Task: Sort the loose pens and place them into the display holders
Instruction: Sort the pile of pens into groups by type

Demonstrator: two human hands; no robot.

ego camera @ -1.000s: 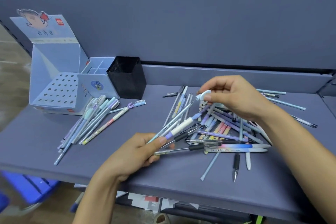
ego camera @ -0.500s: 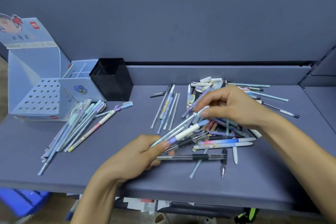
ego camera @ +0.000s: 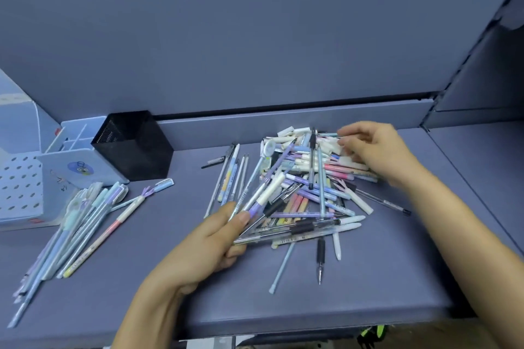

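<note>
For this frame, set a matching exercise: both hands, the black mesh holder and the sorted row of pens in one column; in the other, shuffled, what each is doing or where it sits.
Column one
1. left hand
2. right hand
3. black mesh holder
4. sorted row of pens

Column two
a. lies on the shelf in front of the pale blue holder
b. reaches over the far side of the loose pile
c. grips a fan of several pens
d. stands upright beside the pale blue holder

Pairs: 1-c, 2-b, 3-d, 4-a
</note>
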